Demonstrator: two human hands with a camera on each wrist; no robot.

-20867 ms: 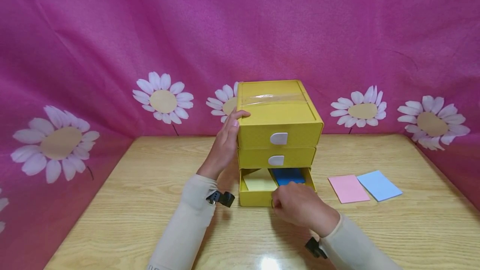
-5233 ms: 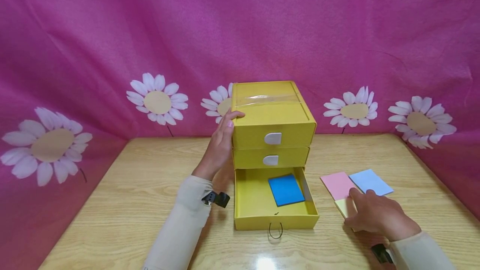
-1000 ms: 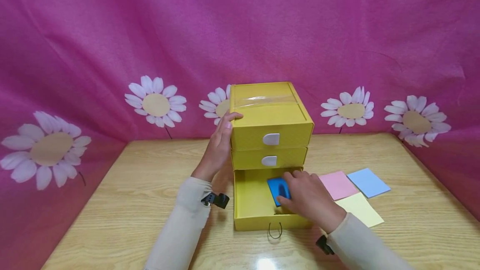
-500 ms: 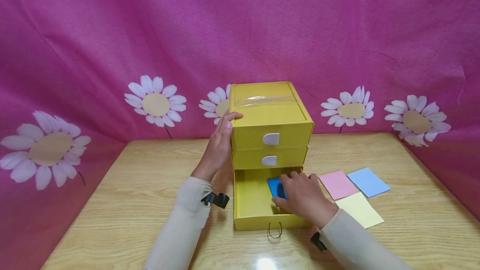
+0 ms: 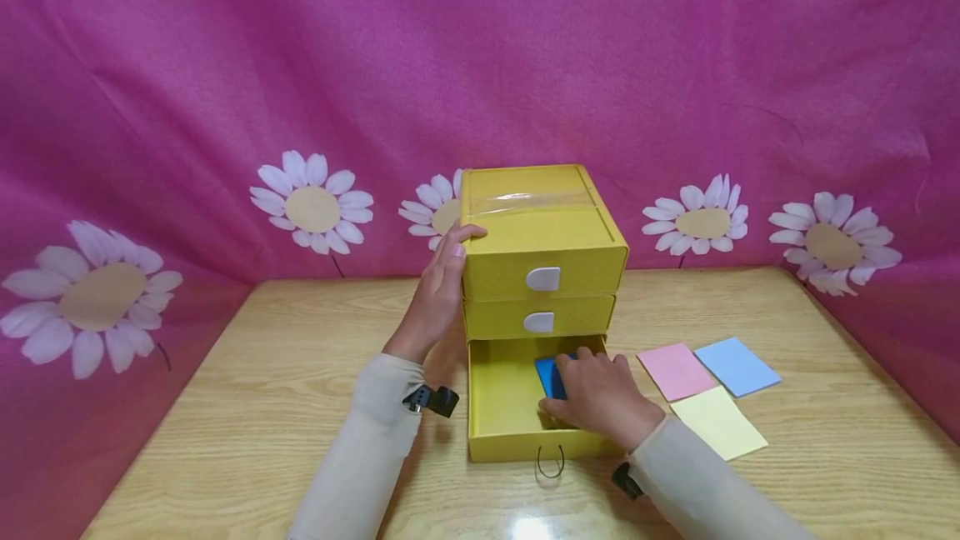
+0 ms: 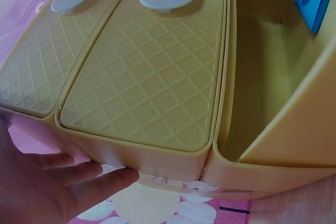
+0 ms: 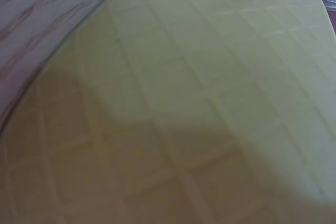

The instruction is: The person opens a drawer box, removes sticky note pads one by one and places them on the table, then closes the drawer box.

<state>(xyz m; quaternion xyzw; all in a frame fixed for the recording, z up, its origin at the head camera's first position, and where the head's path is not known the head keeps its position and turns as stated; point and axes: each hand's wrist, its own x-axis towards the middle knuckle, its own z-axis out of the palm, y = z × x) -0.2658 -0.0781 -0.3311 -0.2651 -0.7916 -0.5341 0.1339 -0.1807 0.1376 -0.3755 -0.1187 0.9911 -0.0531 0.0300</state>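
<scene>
A yellow drawer cabinet [image 5: 543,223] stands in the middle of the table, its bottom drawer [image 5: 498,402] pulled out. My left hand [image 5: 431,298] rests against the cabinet's left side, one finger over the top edge. In the left wrist view its fingers [image 6: 86,190] lie straight along the side. Inside the drawer, a blue sticky note pad [image 5: 549,377] is partly covered by my right hand [image 5: 600,397]. Thumb and fingers are spread over the pad, the thumb by its near edge. A dark loop handle [image 5: 551,473] hangs from the drawer front, seen closely in the right wrist view.
Right of the drawer lie a pink pad [image 5: 677,371], a light blue pad [image 5: 738,367] and a pale yellow pad [image 5: 720,423], close together on the wooden table [image 5: 300,373]. A pink floral cloth [image 5: 375,65] rises behind and at both sides.
Earlier the pale yellow pad lay in the drawer; now it is beside the pink one. The drawer stands further out. In the last second my right hand shifted slightly left over the blue pad.
</scene>
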